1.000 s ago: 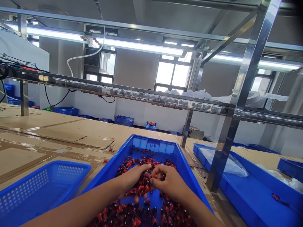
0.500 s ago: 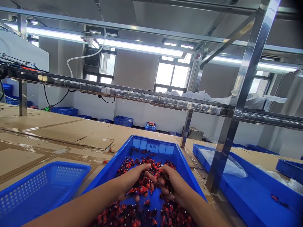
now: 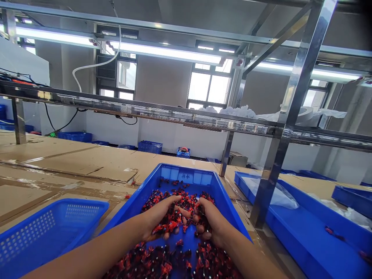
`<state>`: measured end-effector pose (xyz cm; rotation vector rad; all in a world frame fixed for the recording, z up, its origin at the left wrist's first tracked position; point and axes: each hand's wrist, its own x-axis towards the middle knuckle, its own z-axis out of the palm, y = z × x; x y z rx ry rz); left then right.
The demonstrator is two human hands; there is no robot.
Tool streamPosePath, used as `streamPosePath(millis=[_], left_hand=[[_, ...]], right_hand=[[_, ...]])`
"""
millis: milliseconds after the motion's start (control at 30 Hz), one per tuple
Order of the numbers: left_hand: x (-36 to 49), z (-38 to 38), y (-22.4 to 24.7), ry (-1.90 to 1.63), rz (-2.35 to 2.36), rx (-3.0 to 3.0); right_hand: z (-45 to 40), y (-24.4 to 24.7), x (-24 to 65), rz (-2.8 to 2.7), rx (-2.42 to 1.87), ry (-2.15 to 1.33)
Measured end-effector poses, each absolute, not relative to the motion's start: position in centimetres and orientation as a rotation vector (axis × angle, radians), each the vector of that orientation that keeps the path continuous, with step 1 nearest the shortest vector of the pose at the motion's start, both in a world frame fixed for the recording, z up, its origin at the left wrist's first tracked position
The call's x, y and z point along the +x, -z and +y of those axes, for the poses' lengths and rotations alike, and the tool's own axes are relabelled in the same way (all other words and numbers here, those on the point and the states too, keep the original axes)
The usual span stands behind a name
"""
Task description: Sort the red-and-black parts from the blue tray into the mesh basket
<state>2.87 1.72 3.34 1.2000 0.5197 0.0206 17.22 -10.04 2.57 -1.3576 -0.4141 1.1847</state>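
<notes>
The left hand (image 3: 161,219) and right hand (image 3: 210,224) are half-closed and cupped, fingertips almost meeting, loosely holding a clump of small red-and-black pieces (image 3: 174,226) between the palms. The clump sits mid-heap in the blue tray (image 3: 186,168), with the pieces strewn along a 12-to-6 o'clock line and neither hand nearer. A perforated blue basket (image 3: 49,232) stands just beside the tray at 8 o'clock.

The far wall of the blue plastic tray (image 3: 183,176) bears a small moulded mark of about two characters, too blurred to read; a far-left green digital display (image 3: 52,135) is unreadable too.
</notes>
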Motion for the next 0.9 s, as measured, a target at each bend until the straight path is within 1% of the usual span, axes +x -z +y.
streamPosePath(millis=[167, 367, 567, 667, 733, 833, 900], left_hand=[[3.0, 1.8, -2.9, 0.015, 0.536, 1.173], [2.9, 1.4, -2.9, 0.096, 0.543, 1.212], [2.4, 0.5, -3.3, 0.189, 0.485, 1.257], [2.3, 0.0, -3.6, 0.281, 0.474, 1.258], [2.4, -0.2, -3.7, 0.279, 0.491, 1.232], [2.9, 0.0, -3.4, 0.240, 0.557, 1.211], [3.3, 0.2, -2.7, 0.208, 0.560, 1.269]], right_hand=[[-10.2, -3.4, 17.3, -0.467, -1.141, -1.144], [-9.7, -2.2, 17.1, -0.801, -1.390, -0.974], [-10.2, -2.4, 16.2, -1.288, -1.388, -0.887], [-10.2, -2.1, 16.4, -1.385, -1.465, -0.849], [-10.1, -2.0, 16.4, -1.386, -1.561, -0.689], [-10.1, -2.5, 16.1, -1.454, -1.610, -0.217], [-10.3, -3.1, 15.7, -1.539, -1.573, 0.017]])
